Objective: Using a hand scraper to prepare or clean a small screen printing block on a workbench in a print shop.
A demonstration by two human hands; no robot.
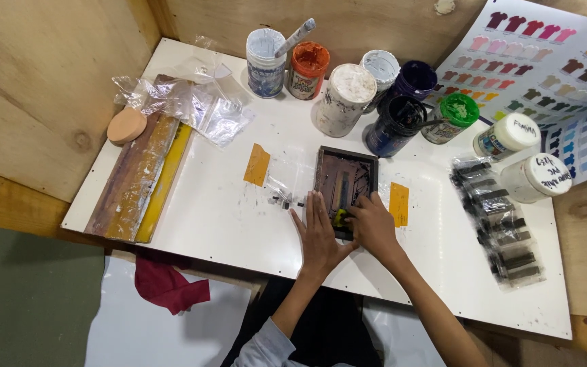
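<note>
White tabletop (225,217) boxed in by plywood walls (28,88). Mid-board, small dark printing frame (345,178): left hand (318,238) flat, fingers spread, beside it; right hand (372,224) curled on its near edge. Paint jars (348,98) along far edge.

A white, ink-smudged rectangular tabletop (225,217) sits on plywood. On it lie a small dark wooden printing frame (345,182), 2 strips of orange tape (257,164), crumpled clear plastic bags (191,102), a long wooden squeegee with a yellow blade (140,180), a round tan sponge (127,125), 9 ink jars (348,98), and a clear packet of black parts (501,224).
</note>
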